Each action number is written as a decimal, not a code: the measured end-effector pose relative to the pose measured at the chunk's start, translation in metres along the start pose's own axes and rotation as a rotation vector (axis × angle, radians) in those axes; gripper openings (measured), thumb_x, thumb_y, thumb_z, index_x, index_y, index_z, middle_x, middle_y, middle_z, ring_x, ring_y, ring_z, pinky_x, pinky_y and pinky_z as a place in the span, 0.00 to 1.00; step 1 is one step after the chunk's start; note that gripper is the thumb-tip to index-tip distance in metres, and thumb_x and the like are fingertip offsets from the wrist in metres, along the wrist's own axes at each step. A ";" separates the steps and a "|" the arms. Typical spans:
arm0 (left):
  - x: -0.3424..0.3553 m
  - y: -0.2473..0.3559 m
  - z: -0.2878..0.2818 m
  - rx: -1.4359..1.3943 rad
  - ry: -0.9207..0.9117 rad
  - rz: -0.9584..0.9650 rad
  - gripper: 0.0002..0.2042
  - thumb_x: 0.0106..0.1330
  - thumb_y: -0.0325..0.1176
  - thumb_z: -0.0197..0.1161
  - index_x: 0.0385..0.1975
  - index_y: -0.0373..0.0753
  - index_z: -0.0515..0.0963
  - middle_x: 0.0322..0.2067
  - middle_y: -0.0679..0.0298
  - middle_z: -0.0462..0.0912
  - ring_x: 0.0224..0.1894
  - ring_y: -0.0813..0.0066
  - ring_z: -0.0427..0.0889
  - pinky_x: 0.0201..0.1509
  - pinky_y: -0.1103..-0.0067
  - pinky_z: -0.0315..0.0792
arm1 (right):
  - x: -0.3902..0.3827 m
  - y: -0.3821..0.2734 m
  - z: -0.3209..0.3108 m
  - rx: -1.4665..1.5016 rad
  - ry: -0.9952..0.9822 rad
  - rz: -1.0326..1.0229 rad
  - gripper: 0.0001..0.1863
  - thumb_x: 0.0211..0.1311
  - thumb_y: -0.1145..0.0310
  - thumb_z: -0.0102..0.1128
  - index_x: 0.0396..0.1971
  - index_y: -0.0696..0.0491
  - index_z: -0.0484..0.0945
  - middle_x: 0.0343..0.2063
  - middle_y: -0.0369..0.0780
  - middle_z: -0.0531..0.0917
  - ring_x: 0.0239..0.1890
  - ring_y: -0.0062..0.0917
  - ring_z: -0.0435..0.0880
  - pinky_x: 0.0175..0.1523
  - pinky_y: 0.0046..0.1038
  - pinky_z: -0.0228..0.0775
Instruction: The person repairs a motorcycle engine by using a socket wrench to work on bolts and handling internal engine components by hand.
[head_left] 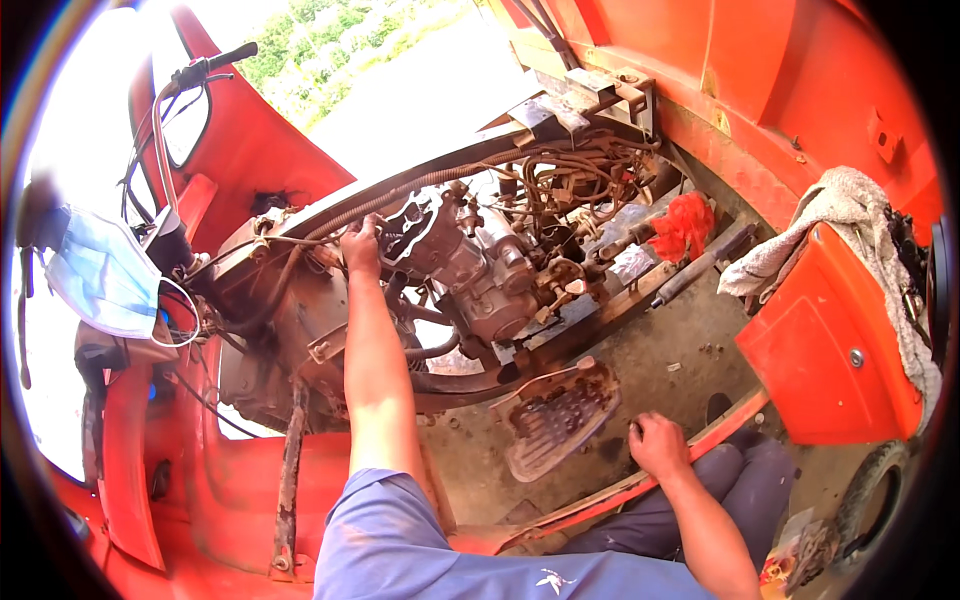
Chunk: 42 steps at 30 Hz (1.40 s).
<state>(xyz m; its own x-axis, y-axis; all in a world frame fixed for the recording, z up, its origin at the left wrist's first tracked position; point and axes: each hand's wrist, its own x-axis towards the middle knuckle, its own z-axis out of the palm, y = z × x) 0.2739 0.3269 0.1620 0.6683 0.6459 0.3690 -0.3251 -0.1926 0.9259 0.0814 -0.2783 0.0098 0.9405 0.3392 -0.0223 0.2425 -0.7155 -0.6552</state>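
Note:
My left hand [361, 246] reaches forward to the left end of a dirty engine [488, 290], which sits in an open vehicle frame. Its fingers are closed beside a pale, open-edged metal casing [412, 222], just below a ribbed hose [400, 194]. Whatever they grip is too small to make out. Lower and to the right, my right hand [660, 446] lies near my knee, by a red frame rail [610, 490]. Those fingers are curled, and a dark spot shows at their tips; I cannot tell if it is an object.
Tangled wires and hoses [570, 180] crowd the engine's far right. A ridged metal footplate [565, 430] stands before it. At right, a grey cloth [850, 205] drapes over a red panel [830, 345]. A blue face mask [105, 275] hangs by the handlebar [205, 70] at left.

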 end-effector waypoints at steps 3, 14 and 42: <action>-0.007 0.008 0.015 0.080 0.014 0.091 0.07 0.65 0.28 0.71 0.37 0.31 0.83 0.33 0.67 0.85 0.34 0.80 0.80 0.41 0.83 0.73 | 0.000 0.000 -0.003 -0.005 -0.003 -0.003 0.10 0.63 0.64 0.59 0.31 0.57 0.81 0.35 0.50 0.83 0.39 0.51 0.83 0.46 0.48 0.76; -0.006 0.003 0.018 0.112 -0.013 0.085 0.08 0.66 0.27 0.68 0.42 0.35 0.82 0.34 0.69 0.84 0.34 0.82 0.78 0.40 0.82 0.71 | -0.001 0.004 0.000 0.005 0.016 -0.016 0.10 0.62 0.65 0.60 0.31 0.57 0.80 0.34 0.50 0.83 0.38 0.50 0.83 0.45 0.48 0.76; -0.002 0.007 0.020 0.479 0.214 0.292 0.14 0.63 0.36 0.72 0.39 0.31 0.83 0.34 0.65 0.86 0.34 0.78 0.81 0.41 0.80 0.73 | -0.001 0.001 0.002 0.002 0.053 -0.054 0.09 0.62 0.65 0.59 0.29 0.56 0.80 0.32 0.49 0.83 0.36 0.50 0.83 0.43 0.48 0.77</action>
<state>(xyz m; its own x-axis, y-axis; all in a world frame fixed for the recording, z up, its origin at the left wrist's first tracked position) 0.2837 0.3097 0.1690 0.4307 0.6411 0.6352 -0.1035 -0.6641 0.7405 0.0802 -0.2777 0.0077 0.9372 0.3446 0.0532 0.2930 -0.6958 -0.6557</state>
